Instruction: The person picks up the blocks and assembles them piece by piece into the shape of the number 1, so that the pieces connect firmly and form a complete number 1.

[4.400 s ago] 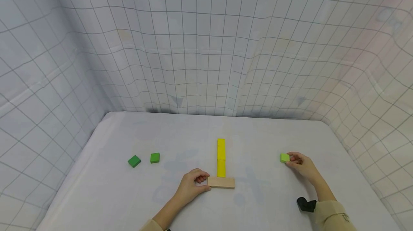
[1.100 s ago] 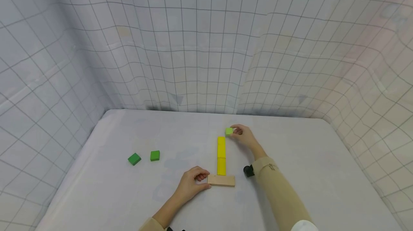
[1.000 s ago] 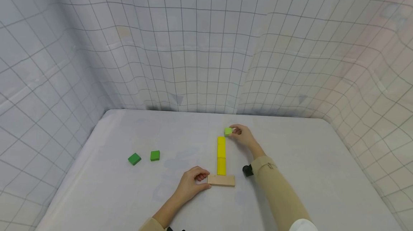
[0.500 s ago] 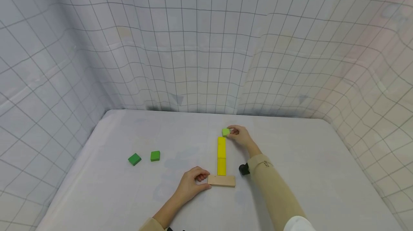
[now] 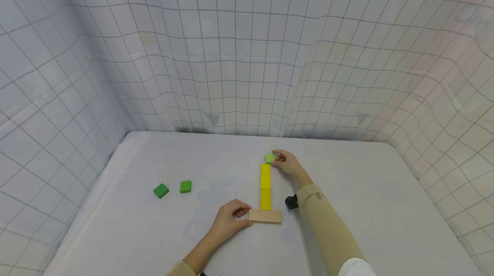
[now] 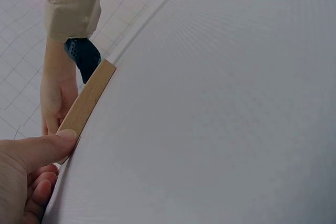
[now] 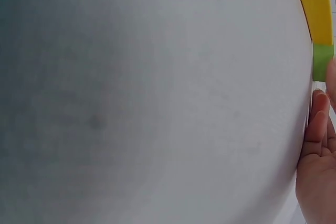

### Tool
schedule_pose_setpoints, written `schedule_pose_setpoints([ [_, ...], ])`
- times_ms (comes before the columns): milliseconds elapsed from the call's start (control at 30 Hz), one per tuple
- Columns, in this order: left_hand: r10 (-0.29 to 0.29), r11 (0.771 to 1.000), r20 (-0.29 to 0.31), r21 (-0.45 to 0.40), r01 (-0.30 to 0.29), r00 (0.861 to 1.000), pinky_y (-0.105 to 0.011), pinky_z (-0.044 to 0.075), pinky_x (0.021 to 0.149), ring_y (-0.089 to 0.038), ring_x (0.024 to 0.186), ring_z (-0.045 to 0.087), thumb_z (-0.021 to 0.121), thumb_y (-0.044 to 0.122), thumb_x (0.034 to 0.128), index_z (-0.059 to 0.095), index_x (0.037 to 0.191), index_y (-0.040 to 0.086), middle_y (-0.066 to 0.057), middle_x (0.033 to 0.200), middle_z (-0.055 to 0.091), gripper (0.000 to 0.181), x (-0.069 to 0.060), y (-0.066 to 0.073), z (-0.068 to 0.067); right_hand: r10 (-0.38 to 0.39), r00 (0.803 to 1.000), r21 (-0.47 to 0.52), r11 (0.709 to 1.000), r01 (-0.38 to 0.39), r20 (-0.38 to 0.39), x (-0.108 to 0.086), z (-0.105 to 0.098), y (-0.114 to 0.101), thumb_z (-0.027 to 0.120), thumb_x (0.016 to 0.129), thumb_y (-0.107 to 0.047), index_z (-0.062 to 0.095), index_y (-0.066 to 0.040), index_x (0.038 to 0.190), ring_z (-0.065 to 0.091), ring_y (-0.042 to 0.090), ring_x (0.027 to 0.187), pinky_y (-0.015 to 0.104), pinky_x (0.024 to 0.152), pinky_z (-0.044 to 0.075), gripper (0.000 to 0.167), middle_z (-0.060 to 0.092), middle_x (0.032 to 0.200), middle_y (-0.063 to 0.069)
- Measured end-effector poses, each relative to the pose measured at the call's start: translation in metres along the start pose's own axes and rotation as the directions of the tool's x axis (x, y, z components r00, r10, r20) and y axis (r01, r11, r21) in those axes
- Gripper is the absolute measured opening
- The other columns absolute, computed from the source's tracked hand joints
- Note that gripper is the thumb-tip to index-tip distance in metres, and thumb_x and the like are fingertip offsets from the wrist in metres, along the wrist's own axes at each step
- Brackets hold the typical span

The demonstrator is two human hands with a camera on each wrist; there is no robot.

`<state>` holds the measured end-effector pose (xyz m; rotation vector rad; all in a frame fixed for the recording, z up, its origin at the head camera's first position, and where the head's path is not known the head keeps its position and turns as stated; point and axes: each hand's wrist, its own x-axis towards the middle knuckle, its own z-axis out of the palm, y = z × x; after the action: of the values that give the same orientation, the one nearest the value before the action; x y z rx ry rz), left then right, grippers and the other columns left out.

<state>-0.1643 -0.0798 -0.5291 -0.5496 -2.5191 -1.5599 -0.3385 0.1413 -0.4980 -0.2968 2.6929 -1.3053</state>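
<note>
My left hand (image 5: pixel 230 220) pinches the left end of a plain wooden block (image 5: pixel 265 216), which lies crosswise on the white table. Its thumb lies on the block's near edge in the left wrist view. Two yellow blocks (image 5: pixel 265 187) run end to end away from the wooden block. At their far end sits a light green block (image 5: pixel 269 158), meeting the yellow block (image 7: pixel 316 9) in the right wrist view. My right hand (image 5: pixel 287 163) holds the light green block from its right side with thumb and index finger.
Two darker green blocks, one turned askew (image 5: pixel 161 190) and one straighter (image 5: pixel 185 187), lie on the left of the table (image 5: pixel 347 190). A grid-patterned white curtain (image 5: pixel 247 74) surrounds the table's back and sides. A black wrist camera (image 5: pixel 292 202) hangs under the right sleeve.
My right hand has carried the light green block from the table's right to the yellow row's far end, lately sliding it slightly left. The left hand has stayed on the wooden block.
</note>
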Motion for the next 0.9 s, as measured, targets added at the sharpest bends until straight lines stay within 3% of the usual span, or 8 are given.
schedule_pose_setpoints([
  [233, 0.001, 1.000, -0.004, -0.006, -0.001, 1.000, -0.021, 0.048, 0.064, -0.008, 0.071, 0.053, 0.083, 0.013, 0.0634, 0.068, 0.090, 0.008, 0.004, 0.079, 0.060, 0.031, 0.0000, -0.0005, 0.0006, -0.030, 1.000, 0.023, 0.999, 0.030, -0.002, -0.0012, -0.0010, 0.0016, 0.064, 0.085, -0.009, 0.057, -0.001, 0.118, 0.050, 0.020, 0.081, 0.030, 0.074, 0.043, 0.035, 0.058, 0.090, 0.011],
  [467, 0.002, 1.000, 0.000, -0.005, -0.002, 1.000, -0.021, 0.048, 0.065, -0.009, 0.071, 0.053, 0.082, 0.014, 0.0642, 0.068, 0.090, 0.008, 0.004, 0.080, 0.059, 0.030, -0.0004, -0.0020, 0.0012, -0.001, 1.000, 0.006, 1.000, 0.001, -0.003, -0.0007, 0.0015, 0.0018, 0.062, 0.087, -0.011, 0.060, -0.006, 0.119, 0.049, 0.019, 0.081, 0.030, 0.073, 0.041, 0.033, 0.057, 0.091, 0.009],
  [900, -0.019, 1.000, 0.010, 0.001, 0.019, 1.000, -0.021, 0.047, 0.065, -0.008, 0.072, 0.052, 0.082, 0.015, 0.0647, 0.068, 0.091, 0.008, 0.005, 0.080, 0.059, 0.031, -0.0007, -0.0009, 0.0004, -0.039, 0.999, -0.007, 0.999, 0.039, 0.015, -0.0001, 0.0022, 0.0016, 0.061, 0.087, -0.010, 0.059, -0.006, 0.119, 0.048, 0.019, 0.080, 0.029, 0.073, 0.041, 0.032, 0.057, 0.091, 0.009],
])
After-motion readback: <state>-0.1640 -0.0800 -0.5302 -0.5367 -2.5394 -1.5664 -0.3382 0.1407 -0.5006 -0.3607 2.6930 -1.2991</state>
